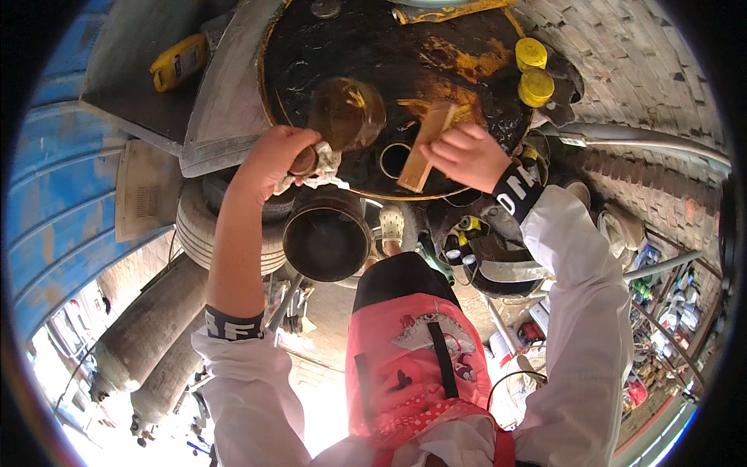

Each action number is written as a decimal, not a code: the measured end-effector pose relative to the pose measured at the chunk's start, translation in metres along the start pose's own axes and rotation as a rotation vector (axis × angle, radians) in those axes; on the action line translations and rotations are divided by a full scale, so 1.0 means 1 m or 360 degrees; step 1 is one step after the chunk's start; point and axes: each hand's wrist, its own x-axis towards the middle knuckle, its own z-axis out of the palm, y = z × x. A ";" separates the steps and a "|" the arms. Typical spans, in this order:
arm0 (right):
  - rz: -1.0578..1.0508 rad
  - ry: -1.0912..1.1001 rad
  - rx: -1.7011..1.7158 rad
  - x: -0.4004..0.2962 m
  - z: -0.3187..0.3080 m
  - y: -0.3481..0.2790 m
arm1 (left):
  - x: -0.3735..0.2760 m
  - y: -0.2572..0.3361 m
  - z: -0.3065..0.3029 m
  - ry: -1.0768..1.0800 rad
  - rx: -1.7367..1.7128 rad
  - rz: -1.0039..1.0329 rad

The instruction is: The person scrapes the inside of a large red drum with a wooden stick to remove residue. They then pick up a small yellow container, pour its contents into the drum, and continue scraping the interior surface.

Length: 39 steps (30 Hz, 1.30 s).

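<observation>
My left hand [280,154] grips a crumpled whitish rag [327,166] and a brown rounded piece [303,161] at the near left rim of an oil-stained, round dark surface [292,70]. Just beyond it is a see-through amber container [350,117], blurred; whether it joins the piece in my hand, I cannot tell. In my right hand [467,154] is a flat brown strip [423,157], wood or cardboard, tilted over the surface. Between my hands lies a round dark opening or cup with a pale rim [395,160].
Two yellow lids or cups [533,73] sit at the right rim. A dark bucket [327,245] and tyres [227,233] are below left. Gas cylinders [152,321] lie farther left. A yellow bottle [181,61] rests at upper left; a brick wall [648,76] rises right.
</observation>
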 end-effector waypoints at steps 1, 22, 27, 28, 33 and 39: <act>-0.0106 0.0030 -0.0008 0.009 0.004 -0.005 | -0.005 0.005 -0.002 0.0028 -0.0045 0.0019; -0.0970 0.0045 -0.0007 0.104 0.077 0.034 | -0.029 -0.002 -0.056 0.0372 -0.0385 0.0195; -0.0668 -0.0224 -0.0300 0.064 0.068 0.059 | -0.032 -0.007 -0.067 0.0242 -0.0395 0.0192; -0.0637 -0.0280 -0.0303 0.055 0.067 0.057 | -0.033 -0.006 -0.065 0.0268 -0.0412 0.0200; -0.0399 -0.0331 -0.0212 0.024 0.054 0.058 | -0.039 -0.006 -0.062 0.0310 -0.0423 0.0229; -0.0513 -0.0515 -0.0235 -0.008 0.028 0.065 | -0.038 -0.012 -0.064 0.0262 -0.0509 0.0243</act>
